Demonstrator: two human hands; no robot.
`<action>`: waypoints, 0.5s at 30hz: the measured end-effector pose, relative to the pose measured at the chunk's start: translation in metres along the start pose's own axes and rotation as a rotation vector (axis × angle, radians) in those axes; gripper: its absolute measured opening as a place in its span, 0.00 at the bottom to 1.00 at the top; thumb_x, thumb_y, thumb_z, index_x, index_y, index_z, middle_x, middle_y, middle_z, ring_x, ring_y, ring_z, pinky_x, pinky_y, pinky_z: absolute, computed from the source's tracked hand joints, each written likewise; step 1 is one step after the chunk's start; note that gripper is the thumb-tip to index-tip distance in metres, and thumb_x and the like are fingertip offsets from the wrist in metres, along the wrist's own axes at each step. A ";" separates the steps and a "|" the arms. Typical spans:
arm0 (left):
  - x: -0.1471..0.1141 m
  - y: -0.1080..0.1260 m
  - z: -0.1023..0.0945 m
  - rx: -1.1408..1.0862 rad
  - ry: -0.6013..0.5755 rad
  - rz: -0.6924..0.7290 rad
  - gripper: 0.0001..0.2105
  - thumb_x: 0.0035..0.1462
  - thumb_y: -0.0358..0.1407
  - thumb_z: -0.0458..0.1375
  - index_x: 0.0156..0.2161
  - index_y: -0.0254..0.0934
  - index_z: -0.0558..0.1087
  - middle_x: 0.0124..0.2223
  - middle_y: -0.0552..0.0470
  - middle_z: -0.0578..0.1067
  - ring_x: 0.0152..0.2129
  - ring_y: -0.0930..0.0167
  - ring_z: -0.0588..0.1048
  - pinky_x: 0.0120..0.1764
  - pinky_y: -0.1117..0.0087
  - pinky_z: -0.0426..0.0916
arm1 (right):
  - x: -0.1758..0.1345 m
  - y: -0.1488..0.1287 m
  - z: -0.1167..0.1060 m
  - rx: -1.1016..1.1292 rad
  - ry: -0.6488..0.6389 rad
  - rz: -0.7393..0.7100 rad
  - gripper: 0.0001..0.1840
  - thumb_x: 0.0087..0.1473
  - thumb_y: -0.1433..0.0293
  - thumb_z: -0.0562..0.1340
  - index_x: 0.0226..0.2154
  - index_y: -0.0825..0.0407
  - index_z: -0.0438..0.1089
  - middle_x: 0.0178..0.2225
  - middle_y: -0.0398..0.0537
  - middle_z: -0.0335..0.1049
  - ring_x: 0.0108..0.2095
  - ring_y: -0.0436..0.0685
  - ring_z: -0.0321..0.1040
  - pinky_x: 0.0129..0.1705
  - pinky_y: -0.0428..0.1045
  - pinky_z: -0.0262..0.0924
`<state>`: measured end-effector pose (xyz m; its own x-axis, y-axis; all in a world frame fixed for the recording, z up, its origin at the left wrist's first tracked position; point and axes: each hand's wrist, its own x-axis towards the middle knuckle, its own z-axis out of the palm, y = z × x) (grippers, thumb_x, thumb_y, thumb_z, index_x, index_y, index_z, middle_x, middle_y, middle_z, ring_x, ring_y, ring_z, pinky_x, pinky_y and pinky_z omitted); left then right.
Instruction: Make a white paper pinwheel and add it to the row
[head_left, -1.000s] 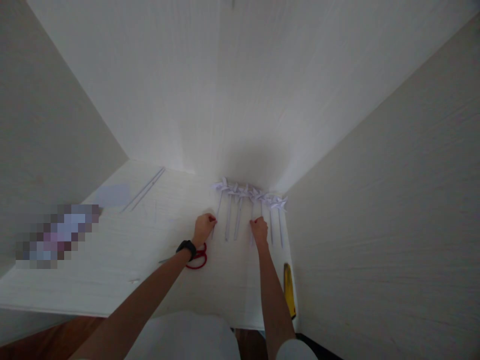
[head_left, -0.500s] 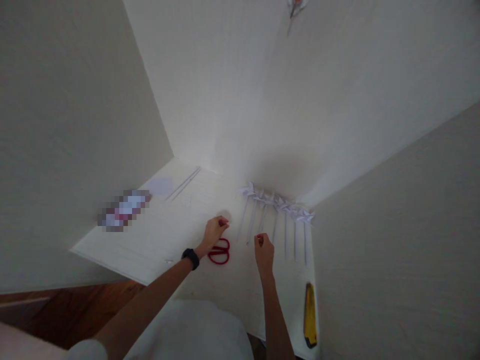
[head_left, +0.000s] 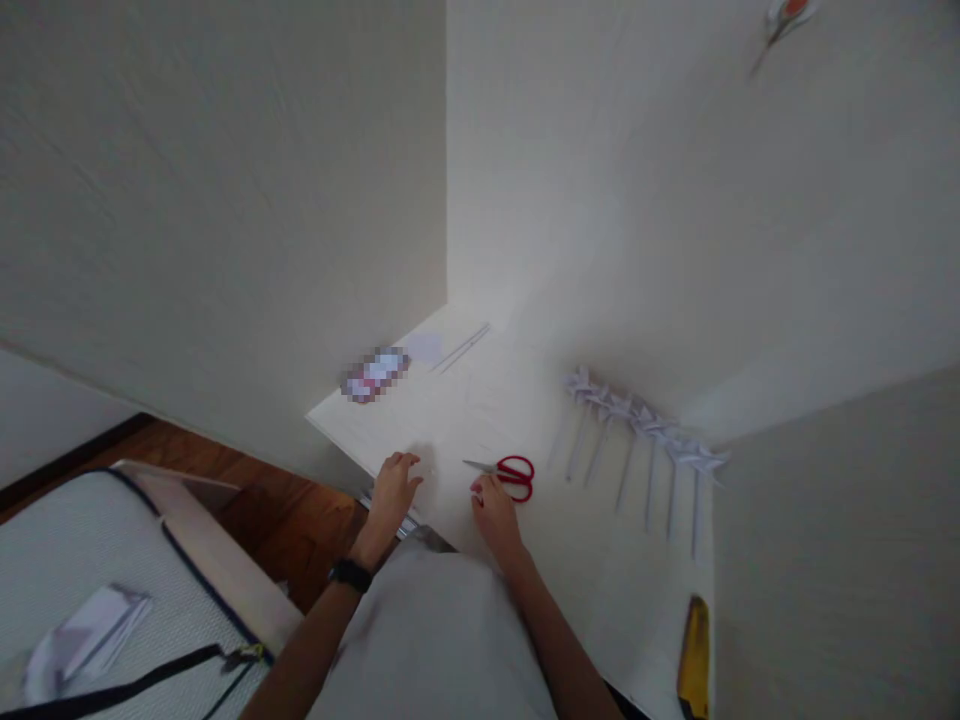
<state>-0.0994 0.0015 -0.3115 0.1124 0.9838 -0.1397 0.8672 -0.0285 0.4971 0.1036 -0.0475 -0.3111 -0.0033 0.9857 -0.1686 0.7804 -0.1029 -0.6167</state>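
Observation:
My left hand (head_left: 395, 490), with a black band on its wrist, is over the table's near left edge. Its thumb and fingers are apart and nothing shows between them. My right hand (head_left: 496, 515) is beside the scissors (head_left: 516, 468), its fingers curled together; whether anything small is in them I cannot make out. The scissors have red handles and lie with their blades pointing left. To the right, several white paper pinwheels (head_left: 641, 418) on thin sticks lie side by side along the wall.
Two thin sticks (head_left: 463, 347) and a pale paper piece (head_left: 426, 348) lie at the table's back left, near a blurred-out object (head_left: 375, 375). A yellow cutter (head_left: 695, 650) is by the right wall. Left of the table are a wooden floor (head_left: 300, 520) and a mattress (head_left: 82, 540).
The view has swung left, bringing the mattress into sight. My left hand has moved off the scissors toward the near edge and its pinch has opened. My right hand has shifted left beside the scissors.

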 end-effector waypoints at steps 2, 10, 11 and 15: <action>-0.005 -0.003 0.003 0.001 -0.012 -0.025 0.15 0.62 0.38 0.57 0.53 0.35 0.69 0.52 0.44 0.72 0.45 0.64 0.74 0.46 0.56 0.72 | 0.004 0.002 0.003 -0.019 -0.003 -0.026 0.15 0.61 0.64 0.60 0.49 0.54 0.68 0.49 0.51 0.70 0.46 0.58 0.70 0.47 0.58 0.68; 0.005 0.014 0.010 0.006 -0.082 -0.094 0.16 0.62 0.38 0.57 0.53 0.34 0.69 0.52 0.44 0.72 0.44 0.64 0.74 0.45 0.56 0.73 | 0.009 -0.006 0.025 -0.066 -0.075 -0.114 0.15 0.61 0.64 0.60 0.49 0.54 0.68 0.49 0.51 0.70 0.45 0.57 0.71 0.46 0.57 0.68; 0.007 0.016 0.010 0.012 -0.090 -0.101 0.16 0.62 0.38 0.57 0.53 0.35 0.69 0.52 0.44 0.72 0.44 0.64 0.74 0.45 0.56 0.73 | 0.009 -0.006 0.026 -0.067 -0.085 -0.121 0.15 0.61 0.64 0.60 0.49 0.54 0.68 0.48 0.51 0.70 0.45 0.57 0.71 0.46 0.57 0.68; 0.014 0.020 0.010 0.032 -0.116 -0.112 0.16 0.62 0.38 0.57 0.53 0.35 0.69 0.52 0.44 0.72 0.44 0.64 0.74 0.45 0.56 0.73 | 0.011 -0.002 0.027 -0.065 -0.113 -0.140 0.15 0.61 0.64 0.60 0.48 0.54 0.68 0.48 0.51 0.70 0.44 0.56 0.71 0.46 0.57 0.69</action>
<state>-0.0755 0.0130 -0.3119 0.0675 0.9541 -0.2918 0.8922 0.0732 0.4457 0.0850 -0.0399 -0.3320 -0.1815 0.9682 -0.1721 0.8061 0.0462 -0.5900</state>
